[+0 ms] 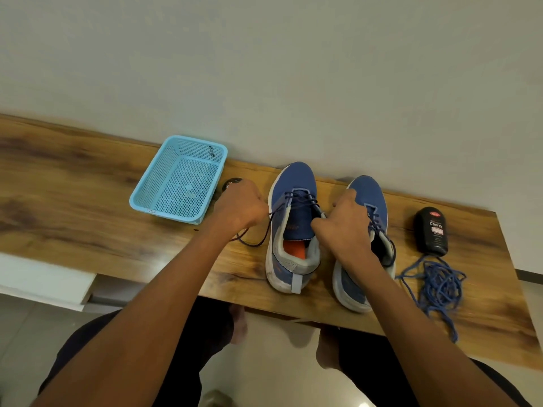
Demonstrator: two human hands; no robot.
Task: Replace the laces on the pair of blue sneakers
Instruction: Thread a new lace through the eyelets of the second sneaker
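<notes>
Head view only here, looking down at a wooden worktop (88, 207) pushed up against a plain pale wall. Two blue sneakers parked side by side near the front edge, toes pointing at the wall: left sneaker (292, 227) with orange insole showing and tongue pulled up, right sneaker (364, 245) partly hidden under a wrist. Dark lace (266, 230) threaded through the top eyelets of the left sneaker, trailing off its left side in a loop across the wood. Left hand (239, 207) just left of that sneaker, fingers curled tight round the dark lace, pulling it sideways. Right hand (346, 221) sitting between the two shoes at the left sneaker's collar, fingers curled in, pinching something at the tongue or lace there; can't tell exactly which, too blurry. Heap of loose blue laces (437, 286) tangled up just right of the right sneaker, close to the worktop's front edge. Black bottle (431, 230) labelled "Cherry" lying flat just behind that heap. Light blue perforated plastic basket (179, 179) well off to the left, back near the wall, with a small dark round thing (232, 183) peeking out between basket and left hand. Dark trousers and bare feet visible below the worktop's edge.
</notes>
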